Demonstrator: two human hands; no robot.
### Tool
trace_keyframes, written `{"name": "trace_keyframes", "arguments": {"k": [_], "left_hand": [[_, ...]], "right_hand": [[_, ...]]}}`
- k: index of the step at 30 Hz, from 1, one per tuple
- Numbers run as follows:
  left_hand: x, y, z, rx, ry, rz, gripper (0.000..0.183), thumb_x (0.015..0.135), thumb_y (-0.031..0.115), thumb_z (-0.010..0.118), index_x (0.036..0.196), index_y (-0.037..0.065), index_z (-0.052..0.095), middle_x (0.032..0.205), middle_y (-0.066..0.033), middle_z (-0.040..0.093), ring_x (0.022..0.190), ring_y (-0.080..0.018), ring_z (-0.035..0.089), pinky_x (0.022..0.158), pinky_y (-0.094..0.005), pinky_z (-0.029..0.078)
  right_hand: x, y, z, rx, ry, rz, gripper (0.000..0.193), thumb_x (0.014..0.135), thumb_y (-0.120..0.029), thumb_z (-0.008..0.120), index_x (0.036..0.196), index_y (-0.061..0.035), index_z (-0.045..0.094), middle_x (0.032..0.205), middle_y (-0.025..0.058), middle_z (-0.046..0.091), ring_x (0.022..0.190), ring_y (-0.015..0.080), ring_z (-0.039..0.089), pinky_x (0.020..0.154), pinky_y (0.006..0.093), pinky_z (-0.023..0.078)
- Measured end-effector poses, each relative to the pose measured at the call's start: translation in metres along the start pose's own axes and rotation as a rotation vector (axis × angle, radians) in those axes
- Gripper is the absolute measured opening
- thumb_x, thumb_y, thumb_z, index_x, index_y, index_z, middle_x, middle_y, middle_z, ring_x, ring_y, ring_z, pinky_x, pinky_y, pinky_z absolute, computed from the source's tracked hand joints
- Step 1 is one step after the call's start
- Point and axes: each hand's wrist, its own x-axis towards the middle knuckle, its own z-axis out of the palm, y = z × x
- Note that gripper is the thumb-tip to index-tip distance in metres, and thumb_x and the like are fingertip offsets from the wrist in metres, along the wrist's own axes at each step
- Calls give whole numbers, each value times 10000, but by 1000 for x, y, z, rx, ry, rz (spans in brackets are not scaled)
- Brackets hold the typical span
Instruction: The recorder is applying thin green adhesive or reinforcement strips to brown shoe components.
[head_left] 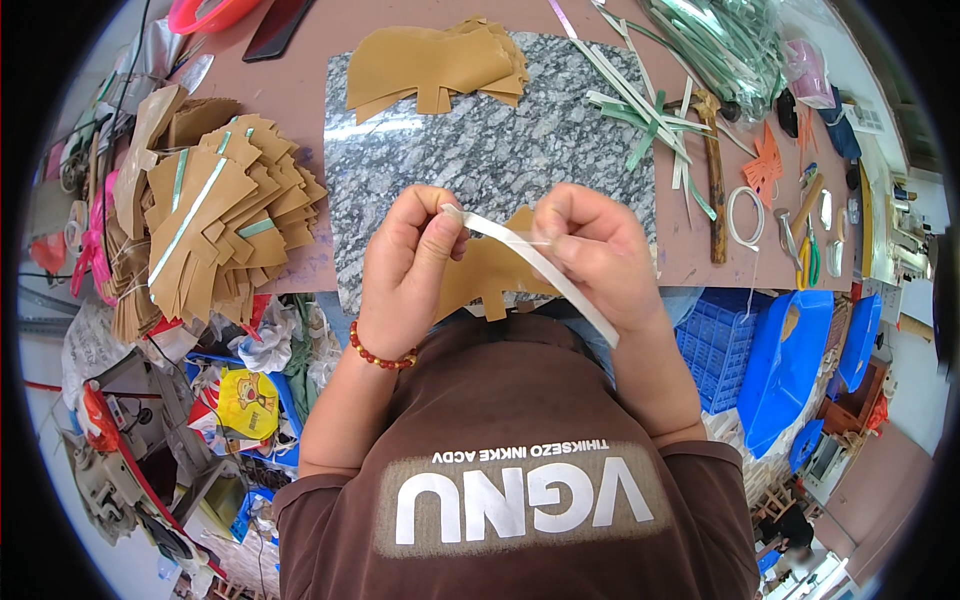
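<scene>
My left hand [415, 250] pinches one end of a narrow white strip [545, 268] between thumb and fingers. From there the strip arches to the right and hangs down in front of my right hand [597, 258]. The right fingers are closed in a pinch on a thin whitish film that stretches towards the left hand; where it joins the strip is hard to make out. Below both hands a tan cut-out piece [492, 275] lies at the near edge of the speckled grey stone slab [420, 150], partly hidden by the hands and strip.
Tan cut pieces lie stacked on the slab's far side [430, 65] and heaped at the left [225, 215]. Green and white strips [650, 125], a hammer [714, 180], a white coil [744, 218] and scissors [812, 255] lie right. Blue crates [722, 345] stand below the table.
</scene>
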Motion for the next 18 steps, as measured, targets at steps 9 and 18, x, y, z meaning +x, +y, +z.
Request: {"name": "trace_keyframes", "arguments": {"k": [9,18], "left_hand": [[9,-6,-47,-712,41,-31,168,1049,169,485,1135,43,555,1143,-153,662,1040,-214,647,923,-356,538],[0,22,-14,133,125,713,70,1010,51,464,1051,12,505,1125,-225,651,995,-313,669,883,-410,552]], "right_hand": [[-72,-22,-74,242,-381,-326,337,876,-85,630,588,-116,457,564,-25,503,402,68,381,372,232,340],[-159,-22,-92,-1255,67,369,330,699,-75,764,1000,-11,645,761,55,644,697,167,659,654,322,534]]}}
